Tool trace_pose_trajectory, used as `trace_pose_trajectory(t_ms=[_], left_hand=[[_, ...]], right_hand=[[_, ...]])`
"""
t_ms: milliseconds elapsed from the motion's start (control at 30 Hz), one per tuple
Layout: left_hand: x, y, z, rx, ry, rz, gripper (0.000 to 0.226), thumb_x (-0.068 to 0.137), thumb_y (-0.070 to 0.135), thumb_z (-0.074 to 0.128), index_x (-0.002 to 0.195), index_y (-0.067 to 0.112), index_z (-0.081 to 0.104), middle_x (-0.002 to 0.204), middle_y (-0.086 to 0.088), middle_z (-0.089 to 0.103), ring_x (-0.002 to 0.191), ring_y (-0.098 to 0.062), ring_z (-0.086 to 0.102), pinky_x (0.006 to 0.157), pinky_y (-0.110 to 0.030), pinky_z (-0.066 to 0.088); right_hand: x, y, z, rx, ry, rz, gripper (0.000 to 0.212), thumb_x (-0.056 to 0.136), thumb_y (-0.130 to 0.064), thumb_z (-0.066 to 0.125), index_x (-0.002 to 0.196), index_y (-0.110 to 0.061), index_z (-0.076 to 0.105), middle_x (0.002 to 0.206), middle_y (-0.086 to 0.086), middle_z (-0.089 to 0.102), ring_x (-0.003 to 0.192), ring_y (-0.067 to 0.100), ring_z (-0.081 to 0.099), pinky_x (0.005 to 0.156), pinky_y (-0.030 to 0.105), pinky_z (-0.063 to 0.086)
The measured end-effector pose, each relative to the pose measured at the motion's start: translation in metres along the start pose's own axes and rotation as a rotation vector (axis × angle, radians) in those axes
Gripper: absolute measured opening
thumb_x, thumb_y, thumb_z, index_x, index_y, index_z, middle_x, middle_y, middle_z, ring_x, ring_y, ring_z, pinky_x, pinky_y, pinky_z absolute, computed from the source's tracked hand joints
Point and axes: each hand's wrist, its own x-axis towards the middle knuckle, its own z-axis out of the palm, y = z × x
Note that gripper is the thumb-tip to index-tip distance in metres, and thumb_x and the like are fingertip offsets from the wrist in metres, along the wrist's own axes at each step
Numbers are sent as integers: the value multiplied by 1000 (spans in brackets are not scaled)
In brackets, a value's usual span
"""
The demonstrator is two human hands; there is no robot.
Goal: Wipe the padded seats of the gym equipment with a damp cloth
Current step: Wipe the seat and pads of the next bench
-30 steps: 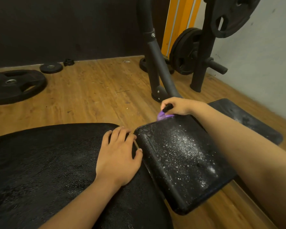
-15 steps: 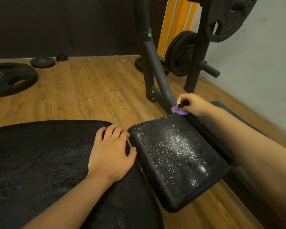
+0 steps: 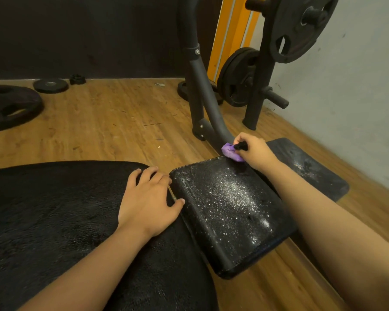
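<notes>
Our right hand [image 3: 254,151] grips the purple cloth [image 3: 230,152] at the small pad's [image 3: 229,216] 12 o'clock edge, its speckled length running toward 5 o'clock, while our left hand [image 3: 148,198] lies flat-fingered at 9 o'clock.

The purple cloth [image 3: 230,152] is bunched at the far edge of the small black padded seat [image 3: 229,212], which glistens with droplets.

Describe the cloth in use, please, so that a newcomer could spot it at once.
Find the grey curved frame post rising from the wooden floor. At its foot, at the far edge of the speckled seat pad, the right hand grips a bunched cloth. It is the only purple thing in view.
</notes>
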Motion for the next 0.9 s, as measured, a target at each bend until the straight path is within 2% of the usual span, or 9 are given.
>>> trace_pose_trajectory(t_ms=[100, 200, 400, 467, 533, 600, 667, 733, 900], left_hand=[[1, -1, -1, -25, -3, 4, 71, 78, 70, 27, 129, 29, 55, 139, 17, 48, 142, -8, 21, 116, -36, 7], [2, -1, -2, -24, -3, 7, 75, 75, 72, 26, 129, 29, 56, 140, 18, 48, 141, -7, 22, 115, -35, 6], [2, -2, -3, -29, 7, 20, 92, 65, 81, 14, 129, 30, 58, 141, 19, 47, 141, -5, 22, 115, -35, 6], [2, -1, -4, -34, 3, 24, 91, 67, 81, 15, 129, 30, 57, 142, 18, 46, 141, -5, 20, 116, -35, 6], [2, -1, -5, -43, 0, 22, 86, 70, 80, 21, 130, 30, 56, 143, 17, 45, 142, -5, 20, 116, -35, 5], [2, -1, -4, -52, -1, 22, 84, 71, 79, 24, 130, 30, 57, 143, 17, 45, 142, -4, 20, 116, -35, 5], [3, -2, -3, -60, 0, 21, 81, 72, 80, 27, 129, 30, 57, 142, 18, 45, 142, -4, 19, 117, -34, 5], [3, -3, -2, -69, -1, 16, 75, 77, 80, 35, 128, 30, 57, 142, 18, 45, 141, -3, 20, 117, -34, 4], [4, -3, -3, -76, 10, 22, 76, 74, 80, 34, 125, 30, 60, 139, 15, 50, 139, -5, 25, 116, -34, 6]], right_hand=[[9, -21, 17, 14, 8, 26, 18, 83, -6, 61, 85, -24, 59, 90, 3, 65, 85, 21, 58, 67, 26, 37], [-2, -52, 28, 27, -88, -96, 15, 85, -10, 61, 87, -25, 58, 85, -5, 63, 78, 14, 56, 64, 27, 39], [-43, -50, 20, 102, -157, -229, 16, 84, -4, 64, 86, -19, 57, 76, -8, 59, 63, 1, 48, 57, 15, 35], [-37, -33, 11, 51, -95, -156, 17, 85, -3, 63, 87, -19, 58, 78, -8, 60, 68, 3, 52, 57, 11, 36], [-25, -17, 5, -5, -5, -28, 18, 86, -3, 62, 88, -20, 58, 87, 2, 64, 77, 15, 57, 57, 8, 36], [-17, -14, 3, -29, 43, 91, 19, 86, -3, 60, 90, -21, 57, 94, 7, 64, 84, 23, 59, 54, 15, 35], [-16, -30, 10, 7, 54, 122, 22, 86, -1, 58, 90, -22, 57, 88, 1, 63, 81, 18, 60, 53, 15, 34], [-23, -61, 26, 81, 20, 48, 25, 85, 2, 57, 89, -23, 58, 86, -3, 63, 77, 12, 58, 51, 7, 34], [-45, -103, 60, 181, -115, -191, 22, 86, -1, 58, 86, -23, 56, 88, -6, 59, 76, 9, 54, 56, 10, 34]])
